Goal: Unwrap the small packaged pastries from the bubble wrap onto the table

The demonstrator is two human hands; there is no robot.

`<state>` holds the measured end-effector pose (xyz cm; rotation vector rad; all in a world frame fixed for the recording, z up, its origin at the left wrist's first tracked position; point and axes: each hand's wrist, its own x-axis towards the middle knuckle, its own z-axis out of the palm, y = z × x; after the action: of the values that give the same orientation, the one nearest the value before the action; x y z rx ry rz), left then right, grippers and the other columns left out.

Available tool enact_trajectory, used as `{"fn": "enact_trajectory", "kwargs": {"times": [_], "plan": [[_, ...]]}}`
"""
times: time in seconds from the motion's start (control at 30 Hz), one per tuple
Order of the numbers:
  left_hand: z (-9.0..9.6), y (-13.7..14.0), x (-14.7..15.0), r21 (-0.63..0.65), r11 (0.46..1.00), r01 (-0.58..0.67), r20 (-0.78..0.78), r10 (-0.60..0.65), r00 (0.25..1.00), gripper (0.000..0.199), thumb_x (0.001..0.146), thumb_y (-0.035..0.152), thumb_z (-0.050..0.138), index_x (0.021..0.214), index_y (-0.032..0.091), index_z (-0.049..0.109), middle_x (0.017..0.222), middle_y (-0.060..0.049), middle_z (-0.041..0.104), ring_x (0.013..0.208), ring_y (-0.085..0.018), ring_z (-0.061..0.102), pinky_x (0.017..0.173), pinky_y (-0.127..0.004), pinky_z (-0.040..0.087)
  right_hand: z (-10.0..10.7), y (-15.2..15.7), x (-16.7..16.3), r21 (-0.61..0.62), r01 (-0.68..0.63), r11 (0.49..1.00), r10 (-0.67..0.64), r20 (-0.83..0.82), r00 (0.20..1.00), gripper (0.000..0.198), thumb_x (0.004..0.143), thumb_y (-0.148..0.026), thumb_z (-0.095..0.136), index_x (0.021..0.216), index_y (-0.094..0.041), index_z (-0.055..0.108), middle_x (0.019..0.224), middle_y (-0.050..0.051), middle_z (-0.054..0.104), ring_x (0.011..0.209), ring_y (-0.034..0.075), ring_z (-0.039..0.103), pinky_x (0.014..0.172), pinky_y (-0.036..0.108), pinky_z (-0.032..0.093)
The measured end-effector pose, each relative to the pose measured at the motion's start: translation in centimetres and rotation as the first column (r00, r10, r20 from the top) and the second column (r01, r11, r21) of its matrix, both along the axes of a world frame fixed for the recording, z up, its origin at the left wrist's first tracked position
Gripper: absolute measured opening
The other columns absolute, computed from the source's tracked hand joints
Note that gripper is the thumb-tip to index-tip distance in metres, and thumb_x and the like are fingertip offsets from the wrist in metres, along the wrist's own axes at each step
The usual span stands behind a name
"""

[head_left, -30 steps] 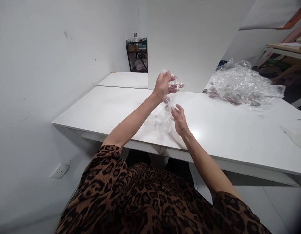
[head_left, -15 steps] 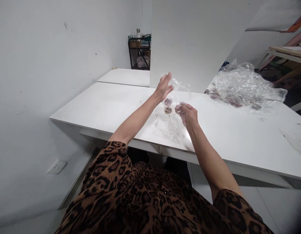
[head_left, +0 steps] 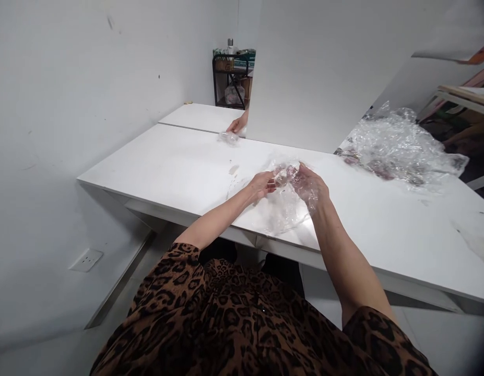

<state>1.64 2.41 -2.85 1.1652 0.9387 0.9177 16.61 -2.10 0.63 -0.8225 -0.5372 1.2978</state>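
Crinkled clear plastic wrap (head_left: 285, 206) lies bunched between my hands, just above the table. Small round reddish-brown things (head_left: 285, 175) show through it, blurred by the film. My left hand (head_left: 261, 186) comes in from the left with its fingers curled against the bundle. On the other side, my right hand (head_left: 315, 189) grips the wrap, and part of the film drapes over its fingers and palm. What the round things are cannot be made out.
A white table (head_left: 148, 167) carries a large clear plastic heap (head_left: 402, 146) with reddish things under it at right. A white upright panel (head_left: 316, 73) stands behind. Past its left edge, another person's hand (head_left: 238, 124) touches a small clear plastic piece (head_left: 228, 137). A black shelf (head_left: 222, 83) stands farther back.
My left hand has come down and nearer, and the wrap is now gathered around the round things. Another person's hand has appeared beside the panel with a clear plastic piece.
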Motion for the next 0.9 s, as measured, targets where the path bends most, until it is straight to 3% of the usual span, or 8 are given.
{"fn": "enact_trajectory", "kwargs": {"times": [0.07,0.1,0.2,0.27,0.4,0.53,0.67,0.9], "plan": [[0.3,0.2,-0.1,-0.135,0.990,-0.038,0.051,0.046,0.998,0.035,0.087,0.052,0.072,0.089,0.020,0.057,0.087,-0.007,0.066,0.090,-0.019,0.064,0.078,-0.033,0.049,0.3,0.0,0.2,-0.049,-0.021,0.999,0.022,0.021,1.000,0.011,0.084,-0.012,0.071,0.082,-0.019,0.063,0.077,0.002,0.069,0.073,0.015,0.069,0.071,0.030,0.065],[0.5,0.2,-0.3,-0.154,0.980,-0.124,0.040,0.132,0.990,0.034,0.085,0.048,0.075,0.093,0.021,0.057,0.091,-0.006,0.067,0.093,-0.018,0.063,0.079,-0.032,0.048,0.4,-0.1,0.4,-0.069,-0.043,0.997,0.046,0.042,0.998,0.012,0.083,-0.012,0.072,0.081,-0.019,0.063,0.077,0.003,0.070,0.073,0.016,0.070,0.071,0.031,0.065],[1.1,0.1,-1.2,0.002,0.932,-0.363,-0.066,0.363,0.930,0.039,0.078,0.042,0.083,0.099,0.021,0.056,0.097,-0.003,0.066,0.097,-0.015,0.061,0.080,-0.028,0.045,0.1,-0.8,0.6,-0.133,-0.073,0.988,0.088,0.109,0.990,0.018,0.077,-0.013,0.079,0.080,-0.017,0.062,0.081,0.006,0.072,0.074,0.018,0.071,0.068,0.031,0.064],[1.7,-0.1,-1.7,0.047,0.957,-0.287,-0.128,0.291,0.948,0.038,0.081,0.052,0.077,0.087,0.019,0.059,0.088,-0.003,0.064,0.082,-0.013,0.060,0.072,-0.027,0.043,-0.3,-1.3,0.4,-0.163,-0.053,0.985,0.079,0.155,0.985,0.027,0.071,-0.014,0.085,0.076,-0.017,0.059,0.083,0.007,0.074,0.077,0.020,0.073,0.066,0.031,0.063],[2.7,-0.6,-1.9,-0.053,0.999,-0.003,-0.127,-0.004,0.992,0.056,0.079,0.073,0.067,0.070,0.018,0.060,0.072,-0.003,0.061,0.054,-0.009,0.048,0.054,-0.028,0.035,-0.7,-2.4,-0.9,-0.144,-0.081,0.986,0.117,0.259,0.959,0.043,0.058,-0.020,0.096,0.070,-0.017,0.055,0.078,0.004,0.072,0.078,0.021,0.073,0.063,0.030,0.060],[3.0,-0.8,-1.1,-0.038,0.999,0.028,-0.074,-0.031,0.997,0.052,0.072,0.063,0.082,0.065,0.019,0.055,0.063,0.000,0.057,0.048,-0.006,0.043,0.049,-0.025,0.029,-0.1,-2.8,-1.9,-0.118,-0.153,0.981,0.181,0.284,0.942,0.047,0.064,-0.045,0.095,0.074,-0.018,0.059,0.081,0.006,0.072,0.083,0.023,0.073,0.069,0.034,0.061],[3.2,-0.7,-0.7,-0.030,0.999,0.036,-0.022,-0.036,0.999,0.052,0.072,0.057,0.084,0.062,0.018,0.051,0.058,0.002,0.053,0.046,-0.004,0.040,0.048,-0.024,0.027,0.3,-2.5,-1.7,-0.172,-0.189,0.967,0.225,0.226,0.948,0.057,0.077,-0.073,0.073,0.074,-0.018,0.059,0.084,0.010,0.072,0.082,0.026,0.074,0.064,0.038,0.062],[4.1,-1.2,-0.7,-0.069,0.996,0.059,0.050,-0.055,0.997,0.053,0.077,0.066,0.075,0.065,0.018,0.056,0.058,0.001,0.054,0.047,-0.007,0.046,0.054,-0.028,0.039,-1.1,-2.1,-1.3,-0.055,-0.102,0.993,0.115,0.325,0.939,0.038,0.067,-0.034,0.091,0.070,-0.016,0.058,0.072,0.004,0.069,0.057,0.014,0.064,0.057,0.031,0.057]]}}
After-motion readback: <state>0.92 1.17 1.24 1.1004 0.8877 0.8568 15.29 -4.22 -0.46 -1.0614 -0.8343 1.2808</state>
